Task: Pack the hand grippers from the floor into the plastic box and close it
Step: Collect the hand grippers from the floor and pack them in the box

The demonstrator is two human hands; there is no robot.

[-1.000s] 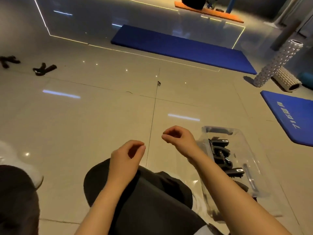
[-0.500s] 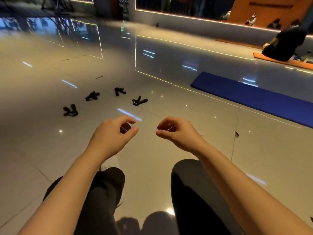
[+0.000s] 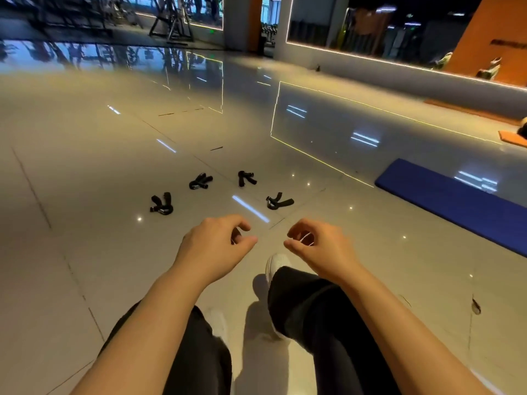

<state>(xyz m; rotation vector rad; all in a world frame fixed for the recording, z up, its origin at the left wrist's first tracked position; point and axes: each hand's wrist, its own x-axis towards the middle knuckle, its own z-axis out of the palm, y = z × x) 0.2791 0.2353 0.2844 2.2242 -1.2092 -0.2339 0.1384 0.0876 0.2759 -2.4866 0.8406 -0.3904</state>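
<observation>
Nearest the camera were the person's two legs in dark trousers (image 3: 308, 317), with a white shoe (image 3: 275, 265) showing just below and between the hands. Both bare forearms reached forward over the legs. The left hand (image 3: 212, 246) was loosely curled, thumb and forefinger close together but apart, and it held nothing. The right hand (image 3: 316, 246) was curled the same way, fingers bent toward the thumb, also empty. The two hands were near each other, not touching, above the glossy tiled floor (image 3: 85, 252).

Beyond the hands, four black hand grippers lay on the floor, apart from one another. One hand gripper (image 3: 279, 201) lay just ahead of the right hand; another (image 3: 161, 204) lay ahead and to the left of the left hand. Farther on were two more, one (image 3: 200, 181) to the left and one (image 3: 245, 178) straight ahead of the gap between the hands.

Well off to the right of the right hand lay a blue mat (image 3: 456, 201). Farthest away stood gym machines (image 3: 171, 21) and an orange wall (image 3: 496, 35).
</observation>
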